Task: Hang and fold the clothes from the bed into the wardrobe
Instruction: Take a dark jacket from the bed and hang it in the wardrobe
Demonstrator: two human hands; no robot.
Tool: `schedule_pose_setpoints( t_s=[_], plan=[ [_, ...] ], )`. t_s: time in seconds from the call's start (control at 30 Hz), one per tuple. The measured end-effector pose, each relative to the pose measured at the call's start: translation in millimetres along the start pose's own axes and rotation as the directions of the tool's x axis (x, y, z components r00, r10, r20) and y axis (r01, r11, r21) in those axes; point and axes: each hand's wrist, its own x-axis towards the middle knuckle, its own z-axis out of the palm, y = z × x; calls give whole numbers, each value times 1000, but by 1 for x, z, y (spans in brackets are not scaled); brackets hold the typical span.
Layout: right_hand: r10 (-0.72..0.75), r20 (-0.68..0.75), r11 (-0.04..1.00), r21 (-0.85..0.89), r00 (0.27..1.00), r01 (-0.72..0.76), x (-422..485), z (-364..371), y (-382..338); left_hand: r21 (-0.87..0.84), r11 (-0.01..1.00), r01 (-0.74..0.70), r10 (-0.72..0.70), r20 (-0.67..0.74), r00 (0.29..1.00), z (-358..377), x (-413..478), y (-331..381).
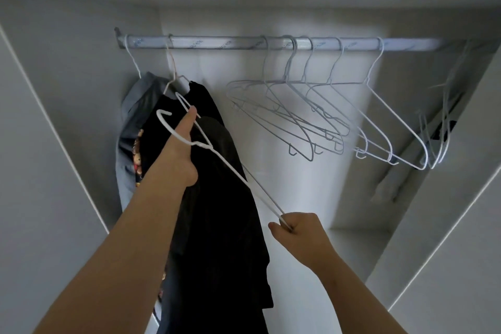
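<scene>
At the open wardrobe, both hands busy with a wire hanger

Inside the white wardrobe (81, 35), a long black garment (217, 211) hangs at the left of the rail (217, 43), in front of a grey garment (132, 116). Empty hangers (306, 119) crowd the rail to the right. The left hand (181, 152) grips the black cloth, thumb straight up. The right hand (301, 230), nearer, pinches the end of a white hanger (235, 173) slanting across the garment.

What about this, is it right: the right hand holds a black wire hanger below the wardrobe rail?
Not quite. The head view shows that the wire hanger held by the right hand is white, not black. It is held below the wardrobe rail.
</scene>
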Motion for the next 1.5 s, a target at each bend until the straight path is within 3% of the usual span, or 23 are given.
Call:
schedule_pose_setpoints(
  t_s=[0.17,0.3,0.47,0.7,0.8,0.93,1.13,1.27,1.5],
  plan=[
    [-15,62,980,-196,998,27,-6,-15,10,121,993,16,-17,9,1000,16,-13,-6],
    [-31,12,963,-269,999,33,-14,-30,25,269,957,104,-106,-7,994,41,-25,-23],
    [-59,-71,997,-61,996,54,-23,-51,37,310,935,170,-173,-21,985,70,-34,-49],
    [-84,-123,993,77,989,94,-21,-72,32,332,929,163,-186,40,982,102,-47,-90],
    [-79,-208,978,171,975,116,-19,-75,20,304,933,194,-220,55,974,111,-56,-95],
    [-9,-393,945,298,919,136,-25,-87,24,237,957,165,-181,46,982,107,-56,-85],
    [89,-369,846,518,925,125,-26,-91,30,314,944,97,-115,38,993,99,-51,-76],
    [191,-451,827,552,872,104,-20,-93,33,396,918,-9,-7,40,999,88,-45,-66],
    [302,-496,817,575,814,47,-15,-91,37,630,736,-246,307,12,952,64,-22,-52]
  ],
)
